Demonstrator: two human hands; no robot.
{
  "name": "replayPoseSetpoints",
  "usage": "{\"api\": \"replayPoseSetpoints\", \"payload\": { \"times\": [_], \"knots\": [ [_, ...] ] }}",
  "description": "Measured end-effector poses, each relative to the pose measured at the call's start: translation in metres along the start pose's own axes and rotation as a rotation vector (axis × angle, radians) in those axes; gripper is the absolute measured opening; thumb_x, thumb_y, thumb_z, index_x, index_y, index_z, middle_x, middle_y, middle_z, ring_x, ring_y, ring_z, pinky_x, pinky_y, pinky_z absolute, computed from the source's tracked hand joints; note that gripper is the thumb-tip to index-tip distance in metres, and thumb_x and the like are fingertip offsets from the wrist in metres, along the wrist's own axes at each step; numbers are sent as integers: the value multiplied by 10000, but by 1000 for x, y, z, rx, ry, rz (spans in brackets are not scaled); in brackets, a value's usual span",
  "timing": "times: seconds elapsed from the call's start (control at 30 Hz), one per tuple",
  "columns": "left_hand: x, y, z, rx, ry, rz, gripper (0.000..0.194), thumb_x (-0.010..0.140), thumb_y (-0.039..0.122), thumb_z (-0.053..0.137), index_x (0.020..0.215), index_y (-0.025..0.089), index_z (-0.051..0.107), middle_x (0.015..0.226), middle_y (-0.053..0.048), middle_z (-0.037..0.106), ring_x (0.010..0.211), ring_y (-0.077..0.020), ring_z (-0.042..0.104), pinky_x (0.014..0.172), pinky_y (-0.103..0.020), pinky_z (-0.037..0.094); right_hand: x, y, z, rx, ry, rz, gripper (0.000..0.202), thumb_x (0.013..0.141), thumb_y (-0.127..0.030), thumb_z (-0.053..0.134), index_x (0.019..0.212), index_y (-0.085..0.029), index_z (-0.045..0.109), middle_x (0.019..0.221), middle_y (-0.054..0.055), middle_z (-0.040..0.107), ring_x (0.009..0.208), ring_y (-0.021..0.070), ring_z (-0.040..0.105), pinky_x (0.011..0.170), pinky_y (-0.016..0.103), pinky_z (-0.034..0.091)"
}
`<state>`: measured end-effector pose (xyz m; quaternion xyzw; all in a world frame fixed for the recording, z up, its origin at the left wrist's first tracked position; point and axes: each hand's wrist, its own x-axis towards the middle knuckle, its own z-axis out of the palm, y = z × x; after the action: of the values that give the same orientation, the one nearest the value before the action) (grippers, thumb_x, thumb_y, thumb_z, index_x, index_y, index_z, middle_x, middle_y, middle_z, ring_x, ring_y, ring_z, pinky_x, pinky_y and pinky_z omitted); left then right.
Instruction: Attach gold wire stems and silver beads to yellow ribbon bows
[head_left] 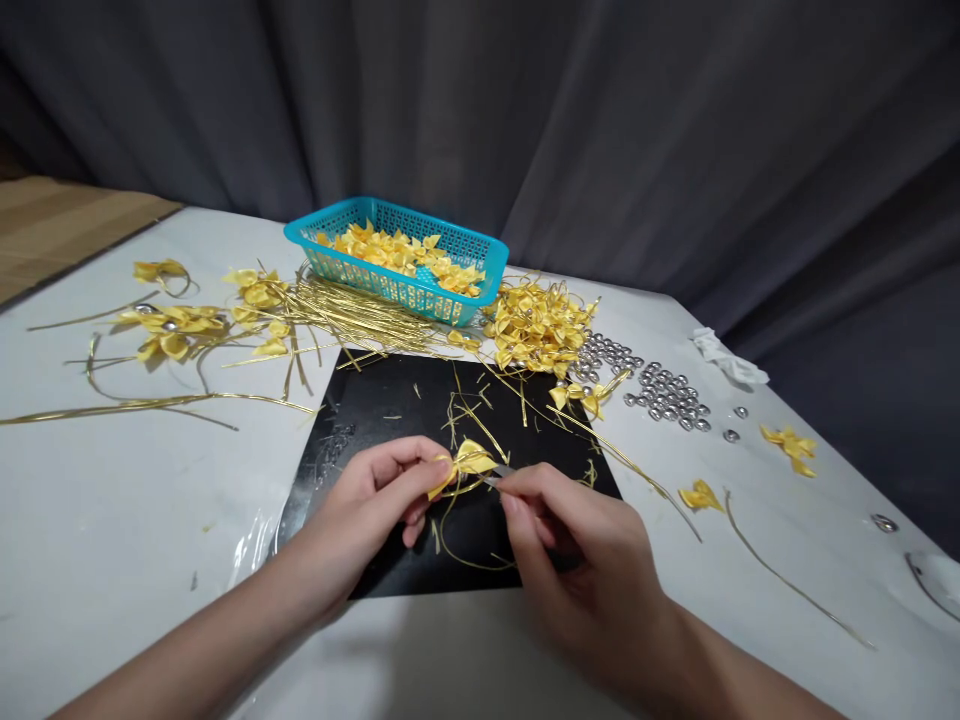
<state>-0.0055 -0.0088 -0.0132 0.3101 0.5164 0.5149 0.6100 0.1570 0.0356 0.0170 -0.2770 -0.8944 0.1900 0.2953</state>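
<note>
Over the black mat (330,545), my left hand (386,490) pinches a yellow satin ribbon bow (474,458) by its left side. A thin gold cord (444,530) hangs from the bow and curves down onto the mat. My right hand (574,540) is closed around a small, thin silver tool (496,475), its tip at the bow's right edge. Most of the tool is hidden by my fingers, so its exact kind does not show. Short gold cord clippings (480,430) lie scattered on the mat behind the bow.
A teal plastic basket (300,235) of yellow bows stands at the back, with a bundle of gold cords (352,315) before it. Right of it are a bow pile (540,325) and many silver beads (667,395). Corded bows (169,320) lie left; a crumpled white tissue (727,358) lies far right.
</note>
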Motion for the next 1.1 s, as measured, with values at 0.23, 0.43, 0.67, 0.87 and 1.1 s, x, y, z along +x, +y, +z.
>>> {"api": "replayPoseSetpoints", "payload": {
  "times": [0.23, 0.43, 0.67, 0.87, 1.1],
  "knots": [
    [1, 1, 0, 7, -16, 2, 236, 772, 384, 612, 687, 164, 598, 465, 81, 413, 427, -41, 329, 422, -178, 220, 0, 1, -1, 28, -8, -16, 169, 831, -58, 418, 709, -109, 523, 526, -44, 389, 457, 41, 331, 499, 184, 298],
    [-1, 3, 0, 0, -34, -3, 227, 775, 358, 612, 655, 166, 587, 466, 80, 411, 425, -42, 323, 425, -180, 216, -1, 2, -2, 47, -22, -28, 205, 834, -65, 412, 644, -141, 417, 548, -25, 448, 477, 40, 361, 499, 178, 304],
    [-1, 2, -1, -36, -73, 15, 212, 792, 344, 599, 669, 171, 595, 481, 78, 408, 431, -39, 318, 422, -167, 226, 0, 1, -3, 47, -21, -21, 203, 827, -50, 422, 646, -142, 419, 548, -24, 465, 470, 39, 372, 504, 176, 315],
    [-1, 2, -1, -49, -83, 9, 212, 785, 341, 608, 664, 167, 600, 485, 74, 409, 432, -38, 313, 414, -154, 234, 0, 3, -3, 71, -31, -51, 187, 829, -59, 419, 667, -151, 426, 586, -10, 519, 503, 53, 433, 529, 181, 347],
    [-2, 3, 2, -141, -90, -54, 188, 748, 312, 635, 643, 161, 598, 499, 66, 400, 435, -41, 302, 394, -143, 238, -4, 3, -2, 113, -7, -32, 155, 826, -64, 421, 713, -160, 468, 601, -7, 534, 508, 68, 453, 507, 191, 351]
  ]
}}
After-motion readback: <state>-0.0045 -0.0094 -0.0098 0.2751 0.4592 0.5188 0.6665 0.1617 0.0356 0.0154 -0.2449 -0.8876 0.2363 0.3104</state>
